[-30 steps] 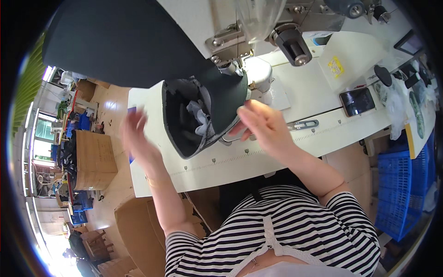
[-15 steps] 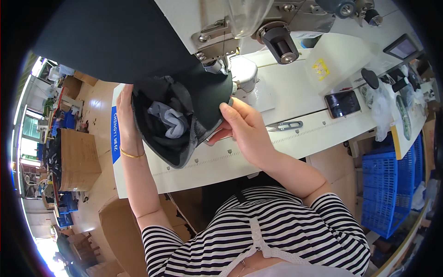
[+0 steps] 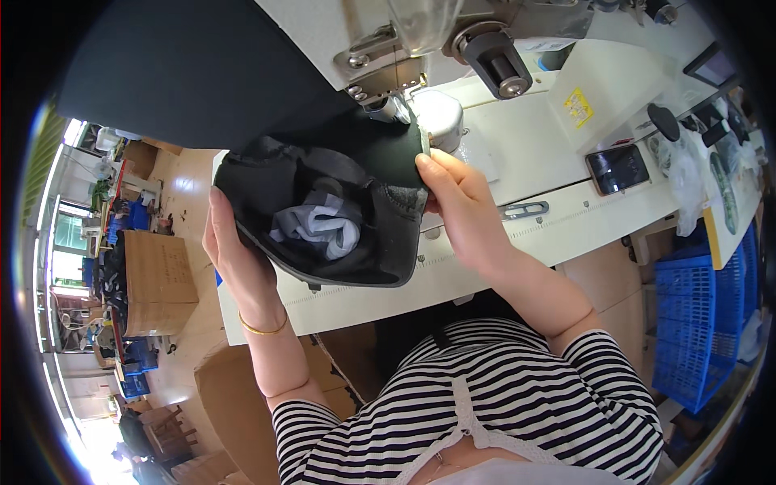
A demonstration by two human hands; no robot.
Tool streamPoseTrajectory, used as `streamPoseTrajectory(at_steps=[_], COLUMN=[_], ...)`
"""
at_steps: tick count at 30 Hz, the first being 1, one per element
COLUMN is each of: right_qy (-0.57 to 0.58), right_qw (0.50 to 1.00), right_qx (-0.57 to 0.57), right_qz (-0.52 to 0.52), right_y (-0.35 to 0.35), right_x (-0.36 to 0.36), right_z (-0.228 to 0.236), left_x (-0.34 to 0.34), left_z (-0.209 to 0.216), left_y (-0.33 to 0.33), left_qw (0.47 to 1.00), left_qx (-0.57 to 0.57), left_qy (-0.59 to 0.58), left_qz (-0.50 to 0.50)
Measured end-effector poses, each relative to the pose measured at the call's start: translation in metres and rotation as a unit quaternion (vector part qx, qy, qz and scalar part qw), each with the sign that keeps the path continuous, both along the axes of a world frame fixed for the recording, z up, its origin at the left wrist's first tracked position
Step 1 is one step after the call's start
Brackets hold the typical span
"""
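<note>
Clearly, right hand (image 3: 465, 204) pinches black fabric piece (image 3: 394, 234), fingertips partly hidden; left hand (image 3: 242, 263) against it, grip unclear.

You look from the left fisheye on your head, down over your striped top (image 3: 517, 380) and onto the desk (image 3: 558, 235) close below, the wide lens bending straight edges toward the rim.

I see a passage over white table (image 3: 517, 153), between right hand (image 3: 467, 212) and phone (image 3: 618, 170), flat snips (image 3: 524, 211) lying there, machine head (image 3: 388, 82) blocking the far side
</note>
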State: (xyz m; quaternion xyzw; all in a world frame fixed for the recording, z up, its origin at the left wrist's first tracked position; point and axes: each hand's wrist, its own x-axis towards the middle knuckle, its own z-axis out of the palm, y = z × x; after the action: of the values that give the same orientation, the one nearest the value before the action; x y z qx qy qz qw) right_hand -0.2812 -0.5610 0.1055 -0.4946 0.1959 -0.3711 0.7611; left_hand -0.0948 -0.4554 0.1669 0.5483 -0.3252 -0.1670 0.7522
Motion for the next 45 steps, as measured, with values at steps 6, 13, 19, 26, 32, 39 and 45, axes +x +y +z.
streamPoseTrajectory(at_steps=[6, 13, 19, 26, 32, 39, 45], right_qy=[0.031, -0.002, 0.025, 0.043, 0.060, 0.084, 0.051], right_qw=[0.998, 1.000, 0.997, 0.996, 0.990, 0.985, 0.989], right_qx=[-0.055, 0.008, -0.060, -0.072, -0.118, -0.146, -0.133], right_qz=[0.004, -0.016, -0.039, -0.028, -0.041, -0.042, -0.046], right_y=[0.007, -0.003, -0.005, -0.002, 0.005, 0.008, 0.009], right_x=[-0.006, -0.003, -0.004, -0.009, -0.012, -0.013, -0.016], right_z=[-0.003, -0.003, -0.006, -0.002, -0.001, -0.004, -0.002], left_x=[-0.005, -0.022, -0.018, -0.011, -0.017, -0.012, 0.005], left_z=[0.001, 0.000, -0.004, -0.007, -0.006, -0.003, -0.004], left_y=[0.003, 0.005, -0.001, -0.001, -0.001, -0.001, -0.020], left_qw=[0.999, 0.995, 0.992, 0.997, 0.998, 0.998, 1.000], left_qx=[-0.015, -0.015, -0.022, -0.044, -0.043, -0.048, 0.003], left_qy=[-0.024, -0.078, -0.094, -0.040, -0.025, -0.019, 0.023], left_qz=[0.017, 0.064, 0.081, 0.049, 0.032, 0.020, -0.012])
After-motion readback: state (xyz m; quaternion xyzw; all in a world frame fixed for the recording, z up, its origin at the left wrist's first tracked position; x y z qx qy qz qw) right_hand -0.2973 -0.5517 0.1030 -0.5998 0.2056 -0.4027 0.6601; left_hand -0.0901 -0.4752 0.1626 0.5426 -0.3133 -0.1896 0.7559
